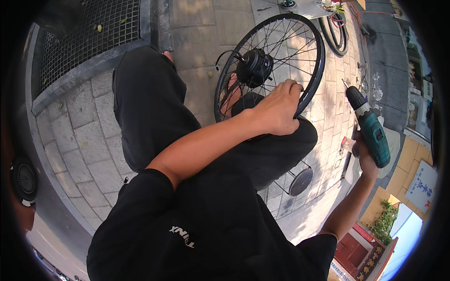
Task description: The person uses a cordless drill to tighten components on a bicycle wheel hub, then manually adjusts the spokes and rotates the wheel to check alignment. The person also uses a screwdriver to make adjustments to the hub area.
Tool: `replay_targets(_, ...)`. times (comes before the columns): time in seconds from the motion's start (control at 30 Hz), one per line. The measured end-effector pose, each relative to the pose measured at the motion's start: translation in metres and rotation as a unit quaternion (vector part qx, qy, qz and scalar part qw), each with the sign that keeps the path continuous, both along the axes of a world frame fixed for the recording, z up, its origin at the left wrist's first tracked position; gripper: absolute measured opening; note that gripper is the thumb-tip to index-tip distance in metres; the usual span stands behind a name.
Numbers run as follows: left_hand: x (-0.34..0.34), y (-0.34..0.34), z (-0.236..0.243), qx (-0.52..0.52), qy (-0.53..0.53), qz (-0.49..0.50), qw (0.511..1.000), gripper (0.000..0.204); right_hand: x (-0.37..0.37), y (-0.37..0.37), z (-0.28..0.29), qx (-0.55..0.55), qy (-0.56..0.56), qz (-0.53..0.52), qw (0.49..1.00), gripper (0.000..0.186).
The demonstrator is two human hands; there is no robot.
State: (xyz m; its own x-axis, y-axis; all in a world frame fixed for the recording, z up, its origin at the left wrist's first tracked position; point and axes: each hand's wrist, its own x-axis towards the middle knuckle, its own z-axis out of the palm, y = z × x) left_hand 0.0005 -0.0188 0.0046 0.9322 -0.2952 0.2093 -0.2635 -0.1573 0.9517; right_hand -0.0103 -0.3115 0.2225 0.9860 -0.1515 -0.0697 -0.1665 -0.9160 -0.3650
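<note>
Black spoked wheel (267,65): ahead of the body, tilted, near edge at the right trouser leg (286,145). Ground contact not clear. Dark hub motor (253,69) at the centre, axle roughly left to right, short cable (229,51) looping off on the left side.

Left hand (280,110) on the near right part of the rim: fingers curled over, thumb lower down, gripping. Most of the wheel forward and left of those fingers; left hand by far the nearer, touching.

Right hand (368,161) out to the right, clear of the wheel, closed round the handle of a teal and black cordless drill (373,133). Handle mostly hidden; trigger finger: cannot tell. Drill's long axis slanting forward and a little left, bit (345,83) leading, well apart from the rim, pointing roughly toward its far right side.

Farther out: second wheel (346,40) ahead on the right, round dark disc (301,181) on thin metal legs right of the body, metal grating (101,40) far left, paving blocks (77,136) underneath.
</note>
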Motion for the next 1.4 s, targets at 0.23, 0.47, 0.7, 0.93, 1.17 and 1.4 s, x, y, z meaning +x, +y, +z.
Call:
replay_targets(0.23,-0.008,0.032,0.026,0.098,0.042,0.057,0.993,0.069,-0.059,-0.025,-0.066,0.051,-0.078,-0.06,0.994,0.026)
replay_targets(0.47,0.062,0.107,0.015,0.008,0.164,-0.023,0.986,0.05,-0.108,-0.046,-0.18,0.154,-0.03,-0.124,0.98,0.028)
replay_targets(0.7,0.099,0.16,0.019,-0.051,0.163,0.034,0.985,0.051,-0.065,-0.012,-0.286,0.036,0.154,-0.07,0.985,0.036)
replay_targets(0.93,0.109,0.184,0.018,-0.109,0.189,0.076,0.973,0.057,-0.054,0.005,-0.482,-0.108,0.119,0.031,0.987,0.023)
replay_targets(1.17,0.115,0.196,0.02,-0.127,0.203,0.069,0.968,0.067,-0.051,0.004,-0.633,-0.243,0.079,0.043,0.966,0.027)
replay_targets(1.4,0.113,0.187,0.019,-0.122,0.185,0.019,0.975,0.069,0.005,-0.001,-0.571,-0.087,0.338,0.047,0.936,0.04)
